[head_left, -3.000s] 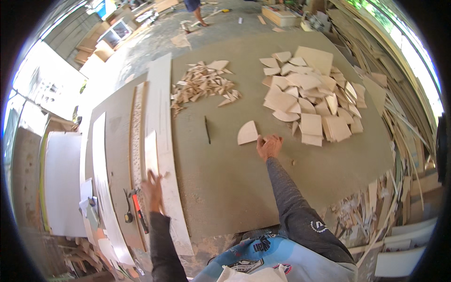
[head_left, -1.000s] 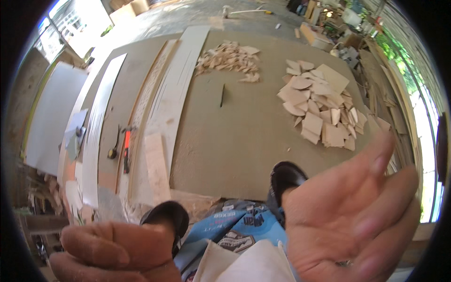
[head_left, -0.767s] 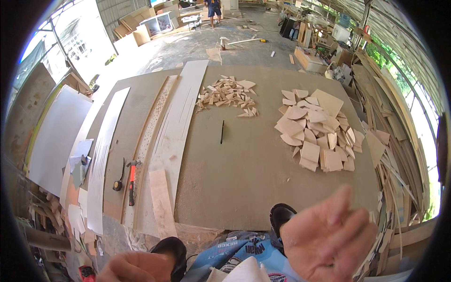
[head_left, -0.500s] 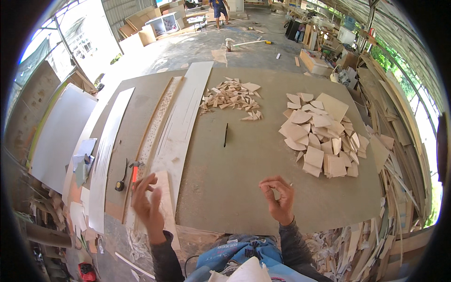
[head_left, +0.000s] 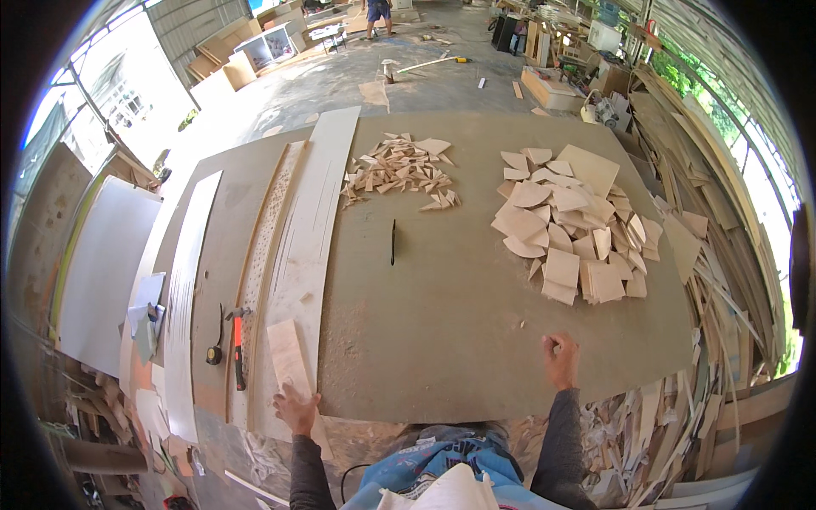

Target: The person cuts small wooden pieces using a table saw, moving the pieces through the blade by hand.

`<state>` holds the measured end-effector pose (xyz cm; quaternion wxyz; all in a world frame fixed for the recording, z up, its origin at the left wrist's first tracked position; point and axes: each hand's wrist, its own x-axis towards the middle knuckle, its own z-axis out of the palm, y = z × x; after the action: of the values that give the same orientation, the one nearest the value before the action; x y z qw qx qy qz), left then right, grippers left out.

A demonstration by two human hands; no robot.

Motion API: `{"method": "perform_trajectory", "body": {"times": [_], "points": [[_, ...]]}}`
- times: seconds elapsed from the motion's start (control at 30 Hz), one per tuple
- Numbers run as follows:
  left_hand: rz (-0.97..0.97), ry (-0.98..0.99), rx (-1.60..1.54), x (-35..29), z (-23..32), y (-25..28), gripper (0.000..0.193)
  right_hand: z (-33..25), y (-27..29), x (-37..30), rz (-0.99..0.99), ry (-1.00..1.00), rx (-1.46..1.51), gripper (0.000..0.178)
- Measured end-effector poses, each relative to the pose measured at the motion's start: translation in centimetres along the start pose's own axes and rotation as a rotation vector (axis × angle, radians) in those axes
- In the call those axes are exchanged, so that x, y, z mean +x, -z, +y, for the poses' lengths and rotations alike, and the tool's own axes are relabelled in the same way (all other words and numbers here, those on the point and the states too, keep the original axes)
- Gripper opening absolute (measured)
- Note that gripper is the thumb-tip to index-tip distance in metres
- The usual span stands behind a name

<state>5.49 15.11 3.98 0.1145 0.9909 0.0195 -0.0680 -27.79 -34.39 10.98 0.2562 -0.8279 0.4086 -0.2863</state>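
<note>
My left hand [head_left: 297,410] rests with spread fingers on a short pale wooden board [head_left: 290,353] near the table's front edge. My right hand [head_left: 561,361] is curled closed over the table's right front part; whether anything is inside the fingers is hidden. A small pale chip [head_left: 522,324] lies just beyond it. Left of the board are a claw hammer [head_left: 239,350] with an orange and black handle and a tape measure [head_left: 214,354]. A slim black pen-like stick [head_left: 393,242] lies mid-table.
Many thin wooden pieces form a large heap [head_left: 578,225] at the right and a smaller heap of slivers [head_left: 399,170] at the back. Long white panels [head_left: 319,204] and a narrow wooden strip [head_left: 263,246] run along the left. Scrap boards [head_left: 722,212] crowd the right side. A person [head_left: 379,17] stands far back.
My left hand has come down onto the short board with its fingers spread. My right hand has moved right and curled tighter. The whole view has shifted slightly.
</note>
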Motion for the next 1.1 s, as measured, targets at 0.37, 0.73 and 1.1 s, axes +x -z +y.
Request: {"method": "perform_trajectory", "body": {"times": [0.37,0.73,1.1], "points": [[0.142,-0.263,-0.023,0.0,-0.2,-3.3,0.096,2.1,4.3,10.4,0.103,0.136,-0.168,0.025],[-0.375,0.19,0.017,0.9,5.6,-1.4,0.153,8.4,3.5,19.2,-0.506,0.003,-0.525,0.116],[-0.568,0.156,0.363,2.2,6.9,-1.0,0.174,14.9,-0.2,15.5,-0.321,0.216,-0.442,0.057]]}}
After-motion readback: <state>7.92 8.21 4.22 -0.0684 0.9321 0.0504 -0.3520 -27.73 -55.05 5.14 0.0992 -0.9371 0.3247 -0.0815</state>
